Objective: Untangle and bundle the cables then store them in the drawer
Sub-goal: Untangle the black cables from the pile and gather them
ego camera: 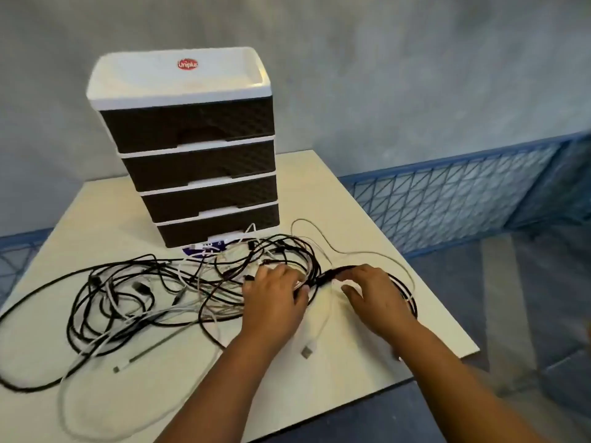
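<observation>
A tangle of black and white cables (137,292) sprawls across the cream board (367,356), from its left edge to its right side. My left hand (275,298) lies on the tangle's right part, fingers curled into the strands. Just to its right, my right hand (374,295) pinches a black cable with a thick connector (332,274), whose loops run under the palm. A white cable with a USB plug (308,350) trails toward me between my forearms. Behind the tangle stands the white drawer unit (182,78), all its dark brown drawers (204,167) closed.
A blue and white packet (208,247) lies at the foot of the drawer unit. The board's right and front edges drop off to a blue mesh frame (447,199) and the floor. A grey wall rises behind.
</observation>
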